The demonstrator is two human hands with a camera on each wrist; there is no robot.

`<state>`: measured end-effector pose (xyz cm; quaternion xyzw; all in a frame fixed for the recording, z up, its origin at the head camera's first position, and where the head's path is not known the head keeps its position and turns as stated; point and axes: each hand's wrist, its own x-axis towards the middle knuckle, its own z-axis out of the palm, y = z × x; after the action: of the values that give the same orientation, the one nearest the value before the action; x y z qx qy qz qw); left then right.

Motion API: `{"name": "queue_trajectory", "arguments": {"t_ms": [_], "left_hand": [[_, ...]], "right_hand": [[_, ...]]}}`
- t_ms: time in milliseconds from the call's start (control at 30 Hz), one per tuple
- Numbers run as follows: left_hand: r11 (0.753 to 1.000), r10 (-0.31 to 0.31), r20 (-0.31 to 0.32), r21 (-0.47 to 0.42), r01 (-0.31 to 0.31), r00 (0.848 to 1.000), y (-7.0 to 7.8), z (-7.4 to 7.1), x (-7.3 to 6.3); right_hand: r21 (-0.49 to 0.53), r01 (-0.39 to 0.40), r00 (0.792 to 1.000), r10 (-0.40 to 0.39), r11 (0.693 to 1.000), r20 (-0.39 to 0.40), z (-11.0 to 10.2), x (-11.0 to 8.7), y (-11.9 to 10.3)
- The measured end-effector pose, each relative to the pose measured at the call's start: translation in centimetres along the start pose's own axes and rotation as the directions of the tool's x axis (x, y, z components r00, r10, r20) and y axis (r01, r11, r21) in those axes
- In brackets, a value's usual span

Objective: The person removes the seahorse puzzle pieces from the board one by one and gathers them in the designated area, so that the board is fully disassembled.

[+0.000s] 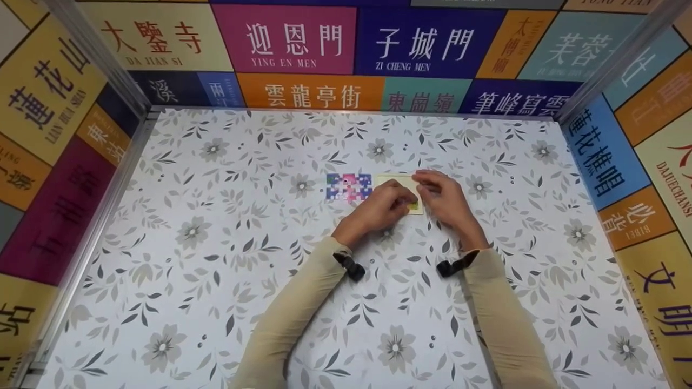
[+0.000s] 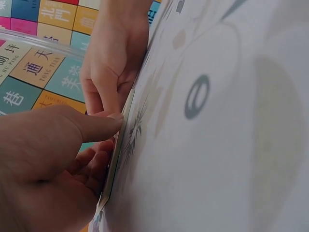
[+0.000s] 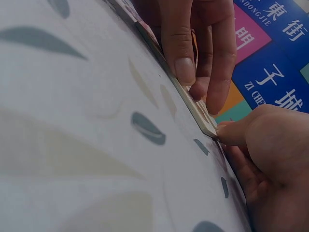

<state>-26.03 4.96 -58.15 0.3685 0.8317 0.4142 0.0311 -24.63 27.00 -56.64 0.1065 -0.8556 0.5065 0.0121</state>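
A shallow, pale yellow puzzle board (image 1: pixel 397 177) lies flat on the tabletop, partly covered by both hands. My left hand (image 1: pixel 386 205) reaches over the board. Its thumb and fingertips come together on a small yellow-green puzzle piece (image 1: pixel 414 206), mostly hidden under them. At the board's right edge, my right hand (image 1: pixel 446 200) grips the rim between thumb and fingers. The right wrist view shows the right thumb (image 3: pixel 231 131) on the board's corner. Left of the board lies a group of blue, pink and white puzzle pieces (image 1: pixel 348 186).
A white tablecloth (image 1: pixel 216 302) with grey flowers and leaves covers the table. Colourful panels (image 1: pixel 303 40) with printed characters stand along the back and both sides. Each wrist carries a black strap with a small camera (image 1: pixel 354 269).
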Motion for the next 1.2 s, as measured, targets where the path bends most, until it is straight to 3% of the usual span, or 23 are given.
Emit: {"name": "queue_trajectory", "arguments": {"t_ms": [100, 200, 333, 433, 533, 733, 900, 1200], "left_hand": [[1.000, 0.005, -0.001, -0.001, -0.005, 1.000, -0.2, 0.2, 0.0], [1.000, -0.015, 0.014, 0.006, 0.015, 1.000, 1.1, -0.6, -0.3], [0.998, -0.059, 0.025, 0.020, 0.059, 0.998, 1.5, -0.7, -0.3], [0.996, -0.087, 0.026, 0.029, 0.086, 0.996, 0.2, 0.3, 0.1], [0.991, -0.119, 0.046, 0.066, 0.116, 0.992, 0.6, 0.2, 0.2], [0.994, -0.098, 0.018, 0.059, 0.096, 0.995, -0.7, 1.1, 0.6], [0.990, -0.096, 0.019, 0.103, 0.094, 0.995, -1.5, 1.5, 0.6], [0.991, -0.086, 0.024, 0.108, 0.083, 0.996, -2.1, 1.6, 0.4]], "right_hand": [[-0.003, 0.002, 1.000, -0.002, 1.000, 0.004, 0.0, 0.0, 0.0], [-0.002, 0.000, 1.000, 0.000, 1.000, 0.007, 0.0, 0.1, 0.0], [-0.008, -0.005, 1.000, 0.005, 1.000, 0.013, -0.1, 0.0, 0.0], [-0.019, -0.004, 1.000, 0.005, 1.000, 0.014, -0.1, -0.1, -0.1], [-0.024, -0.004, 1.000, 0.004, 1.000, 0.007, -0.1, -0.1, -0.3], [-0.026, -0.001, 1.000, 0.001, 1.000, -0.002, 0.0, -0.1, -0.2], [-0.026, -0.001, 1.000, 0.001, 1.000, -0.007, 0.0, 0.0, 0.0], [-0.018, -0.009, 1.000, 0.010, 1.000, 0.008, 0.0, 0.0, -0.2]]}}
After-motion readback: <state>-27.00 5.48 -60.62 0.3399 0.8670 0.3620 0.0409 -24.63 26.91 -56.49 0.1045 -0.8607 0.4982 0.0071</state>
